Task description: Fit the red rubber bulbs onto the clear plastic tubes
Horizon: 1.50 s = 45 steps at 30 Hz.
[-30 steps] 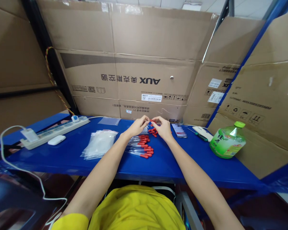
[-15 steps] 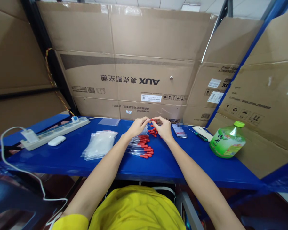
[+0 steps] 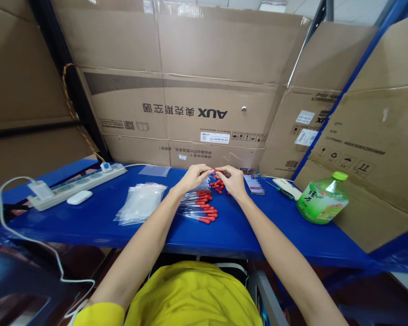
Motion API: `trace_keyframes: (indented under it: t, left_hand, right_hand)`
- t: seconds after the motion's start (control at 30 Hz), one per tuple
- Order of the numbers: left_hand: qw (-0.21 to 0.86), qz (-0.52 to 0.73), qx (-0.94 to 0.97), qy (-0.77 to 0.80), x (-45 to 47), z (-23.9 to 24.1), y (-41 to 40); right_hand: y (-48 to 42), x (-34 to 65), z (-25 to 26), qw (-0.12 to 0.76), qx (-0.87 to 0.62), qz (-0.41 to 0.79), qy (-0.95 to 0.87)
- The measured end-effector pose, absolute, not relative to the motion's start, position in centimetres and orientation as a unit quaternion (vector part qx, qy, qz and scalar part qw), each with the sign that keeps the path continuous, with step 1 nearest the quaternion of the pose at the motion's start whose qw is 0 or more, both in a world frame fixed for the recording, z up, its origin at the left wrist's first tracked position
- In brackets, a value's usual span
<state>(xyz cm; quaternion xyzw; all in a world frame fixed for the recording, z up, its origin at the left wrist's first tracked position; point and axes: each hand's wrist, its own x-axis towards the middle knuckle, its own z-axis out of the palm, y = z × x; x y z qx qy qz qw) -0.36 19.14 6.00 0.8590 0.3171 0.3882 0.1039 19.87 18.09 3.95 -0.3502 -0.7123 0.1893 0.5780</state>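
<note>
My left hand and my right hand meet fingertip to fingertip above the back of the blue table. Between them shows a small red rubber bulb, pinched by my right fingers. My left thumb and finger are closed at the same spot on the dropper; its glass tube is hidden by the hand. Below my left hand lie several droppers with clear tubes and red bulbs, bulbs toward the right. Loose clear tubes lie behind them, partly covered by my hand. Loose red bulbs are heaped under my right hand.
A stack of clear plastic bags lies left of the droppers, another bag behind it. Farther left are a power strip and a white case. On the right are a phone and a green bottle. Cardboard walls the back.
Both hands stay together at nearly the same place, with the fingertips slightly closer around the red bulb. The view has shifted a little; the things on the table have not moved.
</note>
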Motion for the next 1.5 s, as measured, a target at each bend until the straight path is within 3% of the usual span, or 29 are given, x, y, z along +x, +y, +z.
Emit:
trace_keyframes:
  t: [0.37, 0.63, 1.0, 1.5]
  left_hand:
    - [0.044, 0.356, 0.879, 0.315, -0.6, 5.7, 19.7]
    - [0.060, 0.402, 0.856, 0.318, -0.7, 5.7, 19.7]
    - [0.044, 0.378, 0.885, 0.269, -1.1, 5.7, 19.9]
    - [-0.010, 0.320, 0.905, 0.280, -1.2, 5.2, 20.1]
  right_hand:
    - [17.9, 20.5, 4.2, 0.510, -0.364, 0.087, -0.774]
    - [18.4, 20.2, 4.1, 0.554, -0.358, 0.162, -0.734]
    - [18.6, 20.2, 4.1, 0.551, -0.351, 0.302, -0.695]
    - [19.7, 21.2, 3.0, 0.503, -0.366, 0.209, -0.755]
